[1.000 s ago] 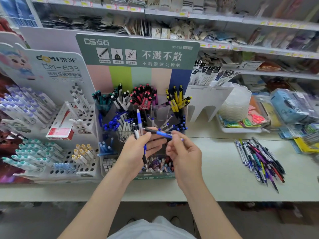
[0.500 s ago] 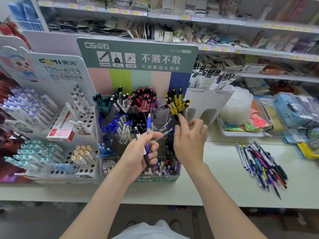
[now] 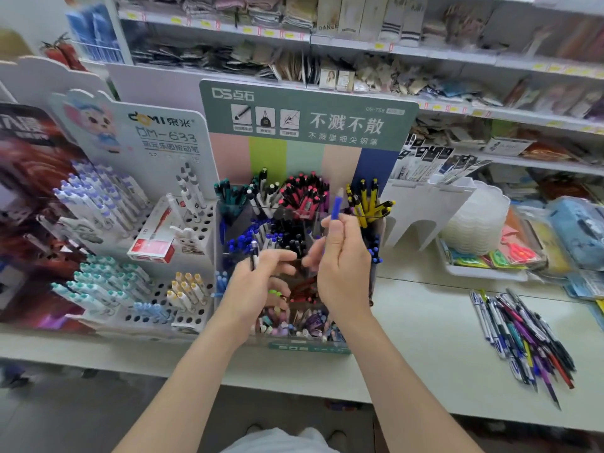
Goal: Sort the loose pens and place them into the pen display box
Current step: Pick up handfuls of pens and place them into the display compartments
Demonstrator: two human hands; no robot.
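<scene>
The clear pen display box (image 3: 307,346) stands on the counter under a green header card, its compartments full of teal, red, yellow, blue and black pens. My left hand (image 3: 258,286) hovers over its middle and grips a dark pen (image 3: 253,255) upright. My right hand (image 3: 343,256) is beside it, fingers closed on a blue pen (image 3: 336,206) that points up above the box. A pile of loose pens (image 3: 523,338) lies on the counter at the right, away from both hands.
A white perforated pen stand (image 3: 137,276) with several white and teal pens sits left of the box. A white tray (image 3: 480,273) with plastic cups and packets stands at the back right. Store shelves (image 3: 359,47) rise behind the counter.
My right hand pushed a blue pen into the box's right side, came back toward my left hand and now holds a blue pen upright. My left hand holds fewer pens.
</scene>
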